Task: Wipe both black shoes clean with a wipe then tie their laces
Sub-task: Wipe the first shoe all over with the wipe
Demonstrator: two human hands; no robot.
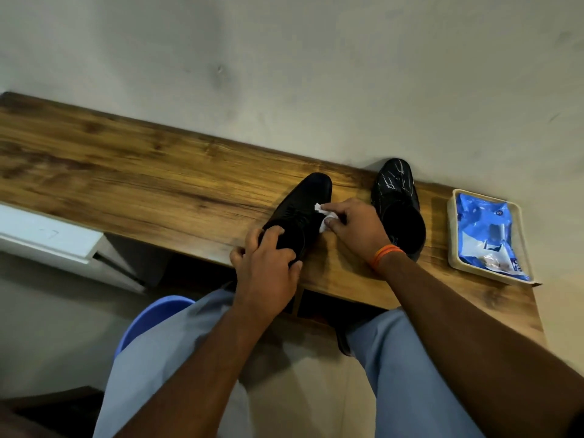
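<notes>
While my left hand (268,257) curls round the heel end of the near black shoe (300,213) to steady it, my right hand (354,226) pinches a crumpled white wipe (322,216) against that shoe's right flank, approx. mid-length. The shoe sits on the wooden desk (142,165), heel just inside the front edge, toe aimed away and a bit right toward the wall (284,58). So its long axis runs front-to-back, & I judge the next stroke should follow that line, from the wipe's spot fwd to the toe. The right hand is the nearer one for that; the left is tied up holding.

The second black shoe (398,203) stands just to the right, w/ white streaks on its toe, so it prob. hasn't been cleaned yet. It's close behind my right knuckles: little room on that side, elbow drift could knock it. Left of the held shoe the desktop is open wood, plenty of room to swing. Farther right, a blue wipes pack (486,235) lies in a beige tray (455,241), near the desk's right edge. Laces: can't tell their state on either shoe.
</notes>
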